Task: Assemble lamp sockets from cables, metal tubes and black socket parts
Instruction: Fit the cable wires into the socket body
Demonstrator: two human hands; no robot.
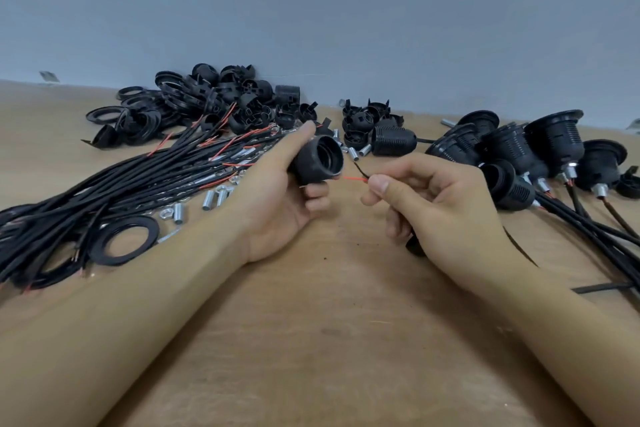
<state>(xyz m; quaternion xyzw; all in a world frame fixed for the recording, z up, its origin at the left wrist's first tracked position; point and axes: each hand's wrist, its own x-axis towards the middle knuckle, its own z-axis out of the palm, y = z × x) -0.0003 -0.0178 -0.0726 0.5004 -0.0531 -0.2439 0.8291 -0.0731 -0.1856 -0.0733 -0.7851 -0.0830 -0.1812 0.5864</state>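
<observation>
Two bare forearms, no sleeves; hands (277,198) ungloved, nails short.

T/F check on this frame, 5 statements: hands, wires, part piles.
1. The left hand grips a black socket shell. True.
2. The right hand is empty. False: it pinches a cable end with a red wire and a black wire sticking out.
3. The red wire tip points toward the socket shell. True.
4. The loose cable bundle lies to the person's right. False: it lies on the left; assembled sockets with cables sit on the right.
5. Small metal tubes lie on the wooden table near the bundle. True.
</observation>
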